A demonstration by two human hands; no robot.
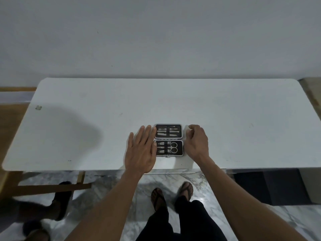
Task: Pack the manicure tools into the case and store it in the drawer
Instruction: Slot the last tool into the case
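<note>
1. A white bench (225, 119) with rounded corners is standing against a plain pale wall (156, 35), and marbled floor (132, 197) is showing below its near edge.
2. A manicure case (168, 140) is lying open and flat on the bench, close to the near edge and roughly midway along it, well apart from both ends.
3. The case is showing two dark-lined halves, one behind the other, meeting at a hinge line that is running parallel to the near edge.
4. The far half (168, 131) is holding several slim metal tools in its loops.
5. The near half (169, 148) is holding small scissors (172, 147) with round handles and a few other metal pieces beside them.
6. The left hand (141, 150) is lying palm down with fingers spread and straight, just beside the left side of the case; its fingertips are touching or slightly overlapping the case's left rim.
7. The right hand (197, 142) is resting just beside the right side of the case with fingers curled loosely inward; it is holding nothing that is visible.
8. The person's sandalled feet (172, 193) are standing on the floor below the near edge.
9. Another person's foot in a dark slipper (62, 200) is showing near the left, by a wooden frame (52, 187).
</note>
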